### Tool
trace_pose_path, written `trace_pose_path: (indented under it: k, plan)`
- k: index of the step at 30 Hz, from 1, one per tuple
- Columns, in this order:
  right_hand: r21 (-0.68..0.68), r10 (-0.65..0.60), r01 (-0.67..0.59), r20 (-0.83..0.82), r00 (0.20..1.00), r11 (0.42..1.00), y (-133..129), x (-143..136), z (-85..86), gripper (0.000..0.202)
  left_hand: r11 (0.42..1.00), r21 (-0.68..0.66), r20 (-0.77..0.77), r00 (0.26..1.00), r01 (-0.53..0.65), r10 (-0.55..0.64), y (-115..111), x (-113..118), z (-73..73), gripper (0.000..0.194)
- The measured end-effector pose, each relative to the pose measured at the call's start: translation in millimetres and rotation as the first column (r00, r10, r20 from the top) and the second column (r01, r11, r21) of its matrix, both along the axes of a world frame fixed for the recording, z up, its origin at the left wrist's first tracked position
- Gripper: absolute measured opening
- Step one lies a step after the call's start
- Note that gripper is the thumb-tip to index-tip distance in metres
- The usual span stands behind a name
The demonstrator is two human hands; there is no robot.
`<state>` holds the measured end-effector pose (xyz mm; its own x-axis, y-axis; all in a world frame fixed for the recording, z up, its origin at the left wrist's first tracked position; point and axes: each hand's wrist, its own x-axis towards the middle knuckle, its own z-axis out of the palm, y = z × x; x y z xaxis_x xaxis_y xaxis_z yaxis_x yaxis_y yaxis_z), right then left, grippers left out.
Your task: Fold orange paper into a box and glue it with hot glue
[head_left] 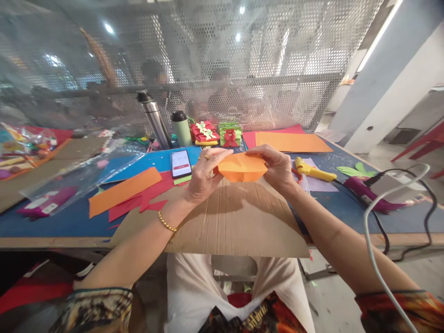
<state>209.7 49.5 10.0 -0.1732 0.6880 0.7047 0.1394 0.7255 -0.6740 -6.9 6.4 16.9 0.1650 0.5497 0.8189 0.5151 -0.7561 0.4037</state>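
A folded orange paper piece (243,167) is held up between my two hands, above a brown cardboard sheet (239,222). My left hand (206,175) pinches its left end, with the fingers closed on the paper. At the right end, my right hand (275,169) grips the upper edge between thumb and fingers. The fingertips behind the paper are partly hidden. Left of my left hand lie an orange strip (125,190) and red paper pieces (152,193). Just right of my right hand, a yellow glue gun (314,171) rests on a pale purple sheet (321,184).
A phone (181,163), a steel flask (155,119), a green bottle (181,128), a red paper box (205,133) and a green one (230,135) stand or lie farther back. Orange sheets (291,141) lie back right. Cables (373,231) cross the right side.
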Motion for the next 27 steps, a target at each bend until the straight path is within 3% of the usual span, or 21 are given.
trace_pose_path:
  k: [5,8,10,12,14,16,21,27]
  plan:
    - [0.006,-0.012,0.011,0.055,0.998,1.0,-2,0,4.5,0.017,0.994,-0.074,0.112,0.991,0.085,-0.076,-4,3,4.5,0.011]
    - [-0.049,0.029,-0.026,0.061,0.998,0.998,-1,0,5.5,0.027,0.962,-0.238,0.266,0.961,0.135,-0.069,-1,4,3.9,0.016]
    - [-0.156,0.071,-0.057,0.087,0.994,0.986,-1,1,5.2,0.042,0.881,-0.425,0.396,0.918,0.206,-0.024,4,4,0.4,0.025]
    - [-0.295,0.117,-0.081,0.106,0.987,0.952,-1,1,4.5,0.054,0.747,-0.577,0.505,0.863,0.328,0.011,9,4,-4.8,0.034]
    - [-0.404,0.178,-0.131,0.079,0.981,0.905,-1,0,3.5,0.06,0.621,-0.646,0.588,0.808,0.444,0.034,14,3,-10.0,0.041]
    - [-0.465,0.228,-0.198,0.008,0.974,0.863,-1,-2,1.5,0.06,0.549,-0.668,0.633,0.772,0.503,0.063,16,2,-13.2,0.046]
    - [-0.556,0.26,-0.316,-0.179,0.949,0.769,7,-7,-8.6,0.053,0.486,-0.694,0.639,0.766,0.532,0.073,13,3,-12.8,0.054]
    - [-0.581,0.215,-0.305,-0.22,0.952,0.755,11,-7,-15.7,0.046,0.459,-0.639,0.704,0.709,0.617,0.028,15,4,-14.2,0.049]
